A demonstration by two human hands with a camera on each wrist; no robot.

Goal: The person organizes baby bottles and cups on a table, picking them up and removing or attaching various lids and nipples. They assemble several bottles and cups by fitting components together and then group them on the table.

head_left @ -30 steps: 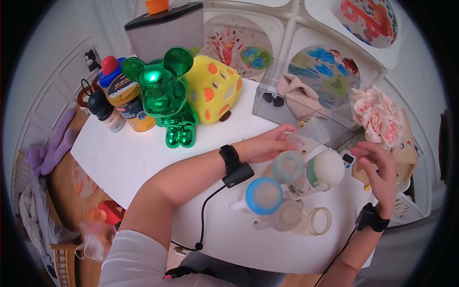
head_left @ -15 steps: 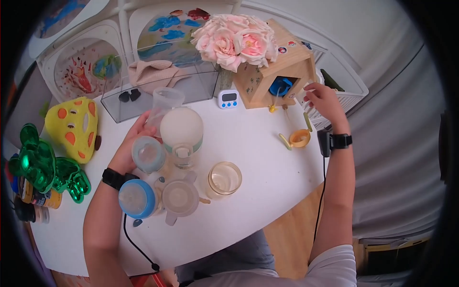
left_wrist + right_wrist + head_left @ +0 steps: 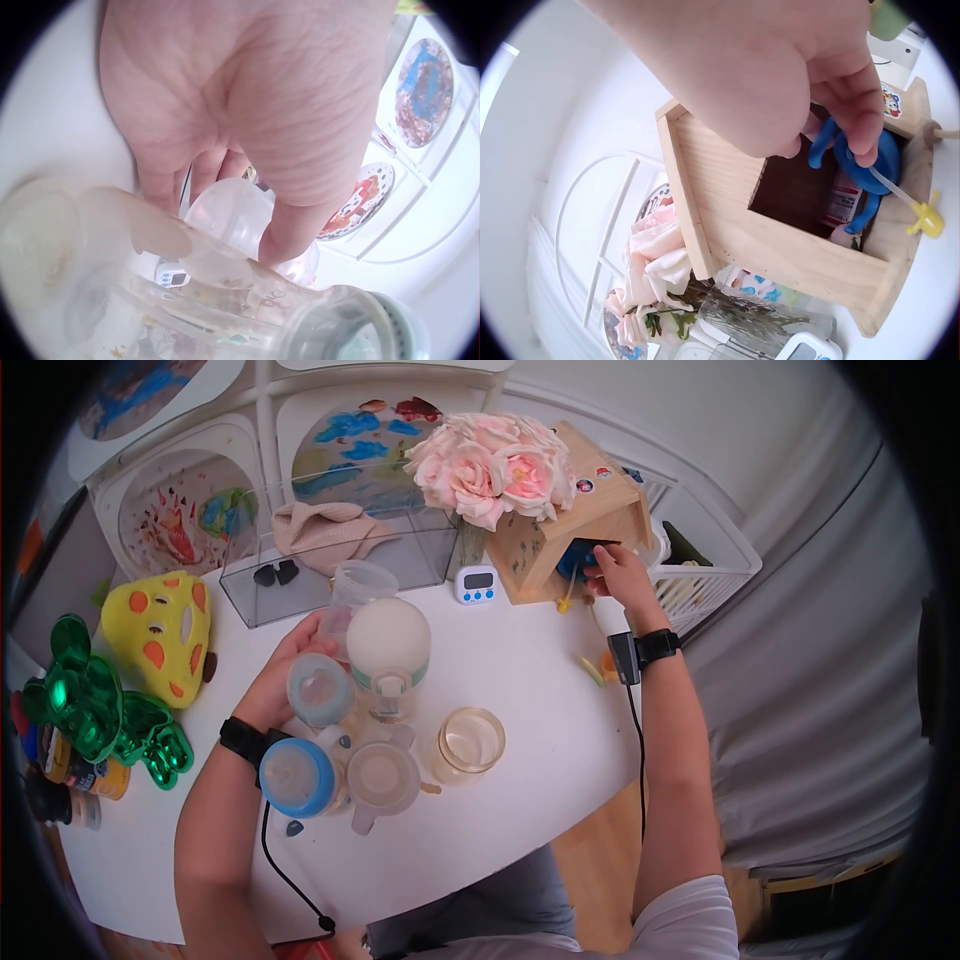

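Observation:
My left hand (image 3: 278,680) holds a translucent plastic cup (image 3: 358,582) behind the group of bottles, thumb on one side and fingers on the other in the left wrist view. Beside that hand stand a bottle with a grey-green cap (image 3: 320,690), a white-domed bottle (image 3: 390,640), a blue-collared bottle (image 3: 296,778) and a handled cup (image 3: 384,778). At the doorway of a wooden house (image 3: 810,259), my right hand (image 3: 622,585) grips a blue lid with handles (image 3: 889,154). A clear straw with a yellow tip (image 3: 928,219) sticks out of the lid.
An open glass jar (image 3: 470,742) stands right of the bottles. A white timer (image 3: 476,585), pink roses (image 3: 500,465) and a clear box (image 3: 300,585) line the back. The yellow plush (image 3: 160,635) and shiny green bear figure (image 3: 85,695) are at left; a white basket (image 3: 700,560) is at right.
The head view has swung right, bringing the wooden house into view. My right hand has moved left to the house doorway and taken hold of the blue lid. My left hand keeps the translucent cup.

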